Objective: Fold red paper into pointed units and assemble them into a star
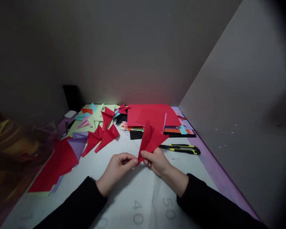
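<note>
A folded piece of red paper (150,138), creased into pointed flaps, is held upright above the white table sheet. My right hand (158,161) is closed on its lower right side, the thumb lying across the front. At the bottom tip, my left hand (120,167) pinches the paper between thumb and forefinger. Left of my hands lie similar folded red pieces (107,137) on the sheet. A yellow and black utility knife (181,149) rests just beyond my right hand.
A stack of red sheets (152,111) over coloured paper stands at the back. Several coloured folded pieces (95,116) lie at back left, near a white case (70,114) and a dark upright object (72,98). Flat red sheets (57,162) lie at left. Walls border the back and right.
</note>
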Demonstrator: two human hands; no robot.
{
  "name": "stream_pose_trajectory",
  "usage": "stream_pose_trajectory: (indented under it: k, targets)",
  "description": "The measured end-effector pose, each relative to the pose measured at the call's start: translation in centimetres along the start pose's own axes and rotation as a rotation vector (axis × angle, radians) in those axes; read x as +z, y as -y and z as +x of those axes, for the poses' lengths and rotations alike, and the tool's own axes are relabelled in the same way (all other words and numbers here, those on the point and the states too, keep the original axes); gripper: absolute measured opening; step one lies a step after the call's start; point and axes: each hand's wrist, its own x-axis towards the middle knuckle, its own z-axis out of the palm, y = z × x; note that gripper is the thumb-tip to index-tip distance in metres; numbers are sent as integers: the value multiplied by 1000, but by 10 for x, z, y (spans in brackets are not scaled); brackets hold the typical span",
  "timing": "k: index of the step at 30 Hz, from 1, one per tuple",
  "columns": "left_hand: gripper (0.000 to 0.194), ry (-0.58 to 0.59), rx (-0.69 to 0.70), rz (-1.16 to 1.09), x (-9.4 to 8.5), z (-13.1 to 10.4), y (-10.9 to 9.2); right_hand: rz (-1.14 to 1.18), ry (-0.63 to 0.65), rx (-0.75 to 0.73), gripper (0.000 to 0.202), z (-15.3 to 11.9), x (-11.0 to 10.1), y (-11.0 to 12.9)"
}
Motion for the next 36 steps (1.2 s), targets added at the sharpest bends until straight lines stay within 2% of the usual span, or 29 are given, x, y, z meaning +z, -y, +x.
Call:
stream_pose_trajectory:
  k: [6,12,18,26,32,36]
  targets:
    - [21,0,33,90,2,-2,-2,1,27,34,38,-1,2,-2]
    - [20,-72,100,151,3,-1,4,-22,33,2,38,-1,5,-7]
    - [19,-115,103,173,4,-2,4,29,-37,-31,38,-3,8,-11]
    - [23,-98,75,126,0,-2,2,-81,103,4,36,1,1,-13]
    - [25,-74,56,102,-1,0,3,-82,142,-13,38,2,-1,-15]
    - [24,-104,84,102,2,-2,4,-93,151,-15,37,1,0,-17]
